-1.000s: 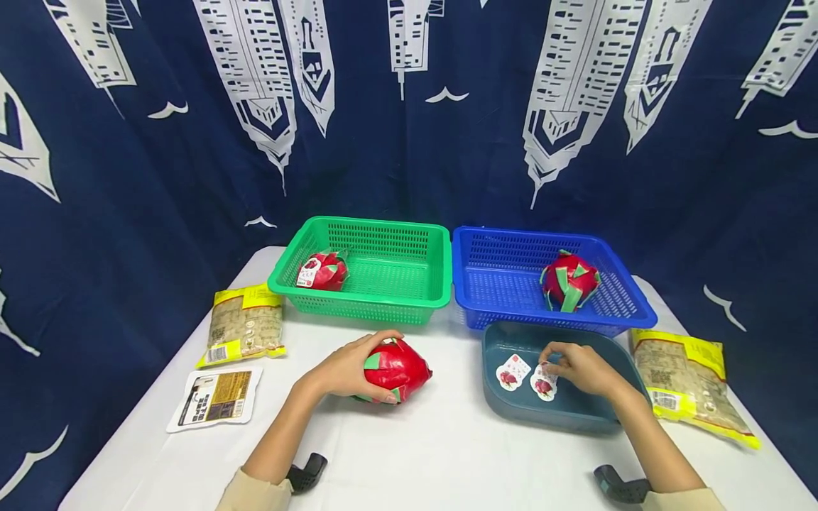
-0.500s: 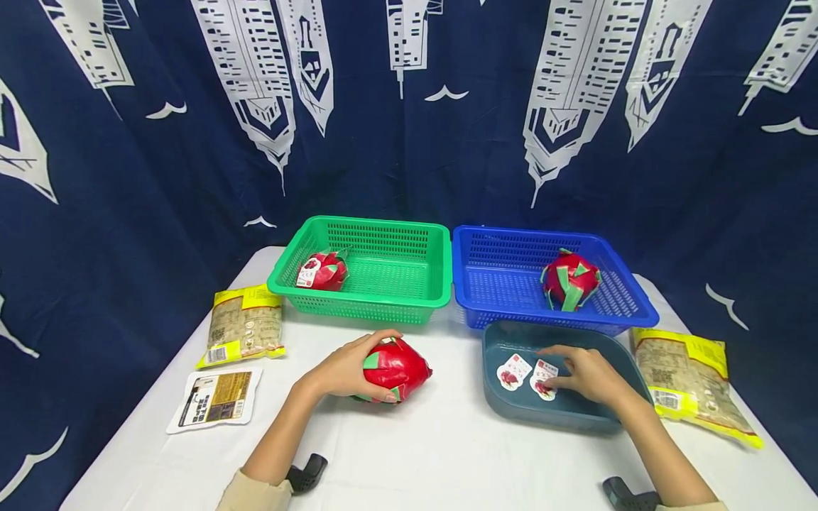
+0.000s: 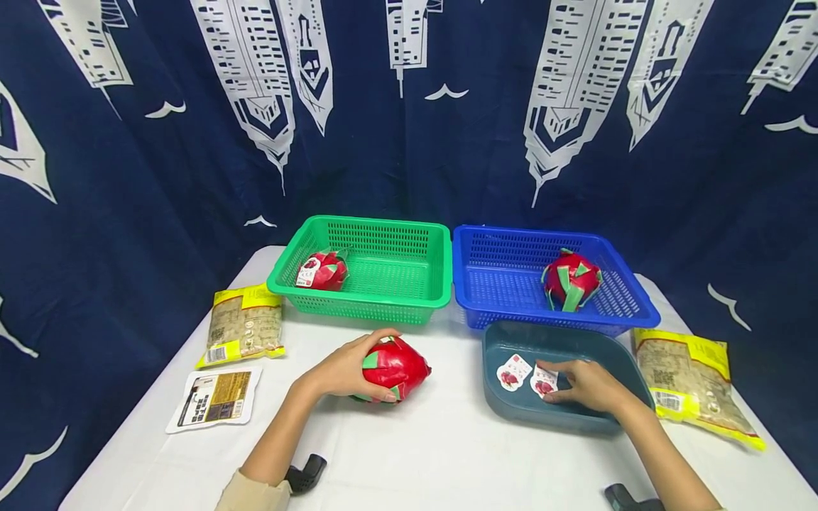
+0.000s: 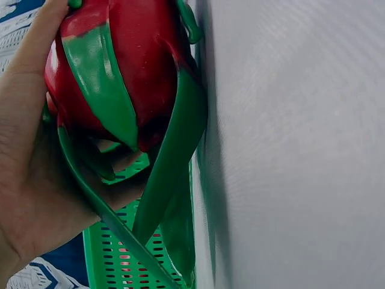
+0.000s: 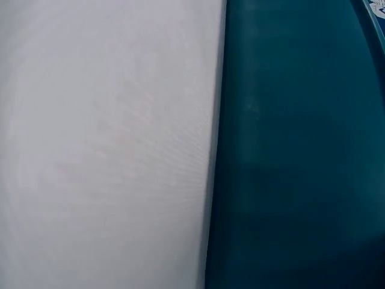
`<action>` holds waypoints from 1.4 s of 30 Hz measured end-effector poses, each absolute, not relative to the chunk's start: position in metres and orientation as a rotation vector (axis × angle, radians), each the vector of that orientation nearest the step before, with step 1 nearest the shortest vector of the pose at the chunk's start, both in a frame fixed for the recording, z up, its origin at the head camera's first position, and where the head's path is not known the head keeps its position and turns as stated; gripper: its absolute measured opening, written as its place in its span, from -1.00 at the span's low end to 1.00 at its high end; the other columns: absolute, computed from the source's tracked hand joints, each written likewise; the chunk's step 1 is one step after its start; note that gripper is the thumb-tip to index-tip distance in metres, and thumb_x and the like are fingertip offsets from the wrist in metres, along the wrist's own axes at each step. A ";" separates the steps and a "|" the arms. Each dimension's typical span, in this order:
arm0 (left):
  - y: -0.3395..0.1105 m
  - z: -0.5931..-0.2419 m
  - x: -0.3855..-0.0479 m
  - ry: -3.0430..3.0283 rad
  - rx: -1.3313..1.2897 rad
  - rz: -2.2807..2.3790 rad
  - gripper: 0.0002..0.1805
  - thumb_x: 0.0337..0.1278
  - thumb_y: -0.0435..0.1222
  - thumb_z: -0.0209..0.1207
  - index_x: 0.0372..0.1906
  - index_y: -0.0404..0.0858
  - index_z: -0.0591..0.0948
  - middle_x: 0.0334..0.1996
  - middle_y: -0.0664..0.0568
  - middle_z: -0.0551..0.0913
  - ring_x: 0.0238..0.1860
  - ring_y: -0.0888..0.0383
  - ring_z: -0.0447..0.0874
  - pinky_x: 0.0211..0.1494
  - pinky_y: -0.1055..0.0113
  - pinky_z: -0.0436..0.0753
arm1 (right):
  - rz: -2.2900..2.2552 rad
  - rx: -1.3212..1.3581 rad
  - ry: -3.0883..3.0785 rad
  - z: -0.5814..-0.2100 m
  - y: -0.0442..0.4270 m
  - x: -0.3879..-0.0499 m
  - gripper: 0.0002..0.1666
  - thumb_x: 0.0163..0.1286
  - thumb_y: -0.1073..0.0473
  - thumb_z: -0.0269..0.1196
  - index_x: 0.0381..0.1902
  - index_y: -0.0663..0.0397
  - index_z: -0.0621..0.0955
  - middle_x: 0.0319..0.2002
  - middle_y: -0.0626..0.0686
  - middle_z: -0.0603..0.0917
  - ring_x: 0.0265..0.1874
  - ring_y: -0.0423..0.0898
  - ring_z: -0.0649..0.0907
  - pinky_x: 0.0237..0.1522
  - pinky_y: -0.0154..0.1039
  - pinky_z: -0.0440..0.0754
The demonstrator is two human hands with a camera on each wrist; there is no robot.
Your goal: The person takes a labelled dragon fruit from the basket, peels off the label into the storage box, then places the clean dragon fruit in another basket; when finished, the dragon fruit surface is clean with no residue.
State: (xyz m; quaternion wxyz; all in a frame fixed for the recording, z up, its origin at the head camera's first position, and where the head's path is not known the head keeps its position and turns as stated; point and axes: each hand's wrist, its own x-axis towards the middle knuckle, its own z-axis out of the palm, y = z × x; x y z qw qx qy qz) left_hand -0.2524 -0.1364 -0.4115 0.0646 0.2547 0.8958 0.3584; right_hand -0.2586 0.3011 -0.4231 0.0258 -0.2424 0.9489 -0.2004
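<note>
My left hand (image 3: 353,365) grips a red dragon fruit (image 3: 399,367) with green scales on the white tabletop, thumb at its near side and fingers over the top. In the left wrist view the fruit (image 4: 144,60) lies against the palm, its long green scales hanging down. My right hand (image 3: 591,387) reaches into the dark teal tray (image 3: 556,419). Its index finger and thumb pinch a white label (image 3: 544,382) with a dragon fruit picture at opposite ends. A similar label (image 3: 513,372) lies to its left on the tray floor. The right wrist view misses the hand.
Behind stand a green basket (image 3: 390,312) with a labelled dragon fruit (image 3: 326,271) and a blue basket (image 3: 511,312) with another dragon fruit (image 3: 571,280). Yellow-edged bags lie at left (image 3: 246,325) and right (image 3: 686,376). A white pouch (image 3: 216,399) lies at front left.
My right index finger and thumb first spread apart above the label, then came to its two ends. The right forearm shifted slightly toward the right. My left hand stayed on the dragon fruit.
</note>
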 end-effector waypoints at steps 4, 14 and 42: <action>-0.138 -0.408 -0.253 2.608 0.773 1.098 0.01 -0.41 0.13 0.44 0.29 0.31 0.13 0.03 0.19 0.40 0.03 0.17 0.39 -0.17 0.35 0.56 | -0.636 -0.736 2.939 -0.419 0.303 -0.258 -0.21 -0.05 -0.10 0.42 0.12 0.17 0.53 -0.73 -0.21 0.10 -0.72 -0.32 0.09 -0.66 -0.42 0.06; -0.162 -0.389 -0.248 2.253 0.654 1.220 0.02 -0.23 -0.20 0.44 0.35 0.28 0.08 0.17 -0.09 0.30 0.01 -0.08 0.43 -0.13 0.15 0.57 | -0.862 -0.685 3.165 -0.356 0.315 -0.247 -0.46 0.11 0.03 0.38 0.05 0.11 0.59 -0.72 -0.16 0.27 -0.76 -0.29 0.23 -0.76 -0.38 0.20; 0.046 -0.296 -0.372 2.825 0.618 1.781 -0.01 -0.26 -0.04 0.44 0.34 0.24 0.12 0.21 0.04 0.38 0.06 -0.02 0.47 -0.09 0.30 0.56 | -0.867 -0.107 3.063 -0.374 0.389 -0.304 0.18 0.31 -0.29 -0.01 0.31 0.46 -0.37 0.30 0.52 -0.39 0.24 0.50 -0.29 0.07 0.48 -0.23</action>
